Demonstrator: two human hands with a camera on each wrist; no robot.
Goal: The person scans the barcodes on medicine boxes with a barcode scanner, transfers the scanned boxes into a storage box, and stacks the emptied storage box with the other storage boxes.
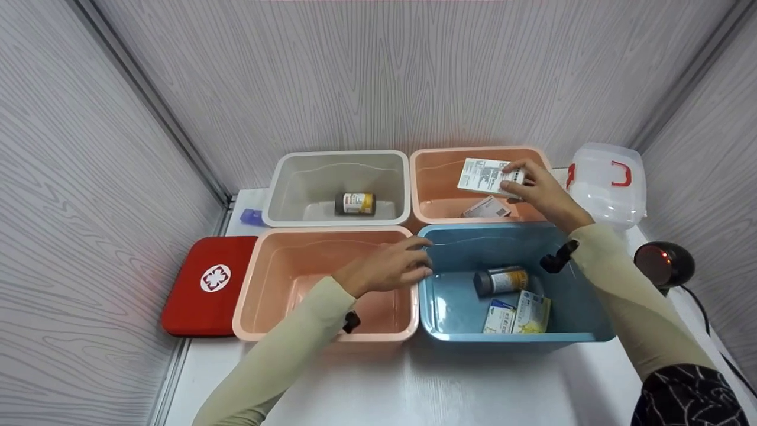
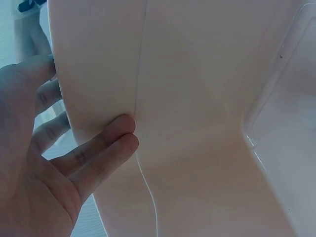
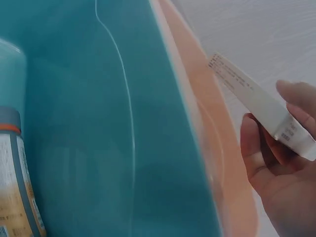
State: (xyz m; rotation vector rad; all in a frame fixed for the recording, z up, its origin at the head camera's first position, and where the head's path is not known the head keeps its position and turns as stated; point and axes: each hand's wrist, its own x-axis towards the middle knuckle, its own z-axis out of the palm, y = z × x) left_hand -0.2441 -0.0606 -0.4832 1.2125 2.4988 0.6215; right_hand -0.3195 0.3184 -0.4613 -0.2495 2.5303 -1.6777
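My right hand [image 1: 545, 193] grips a white medicine box [image 1: 482, 176] by one end, between thumb and fingers, above the back-right orange bin [image 1: 423, 188]. In the right wrist view, the box's narrow printed side [image 3: 242, 86] shows. A second white box [image 1: 487, 207] lies inside that bin. My left hand [image 1: 387, 267] is at the rim between the front-left orange bin [image 1: 266, 284] and the blue bin [image 1: 455, 337], its fingers loosely bent. In the left wrist view, fingertips [image 2: 123, 129] lie on the inner side of the orange wall, others beyond its edge.
In the blue bin are a dark bottle [image 1: 501, 280] and two small boxes [image 1: 500, 316]. A similar bottle [image 1: 356, 203] lies in the grey bin [image 1: 278, 195]. A red first-aid case [image 1: 195, 290], a clear lidded container [image 1: 609, 189] and a dark round device [image 1: 663, 265] stand around the bins.
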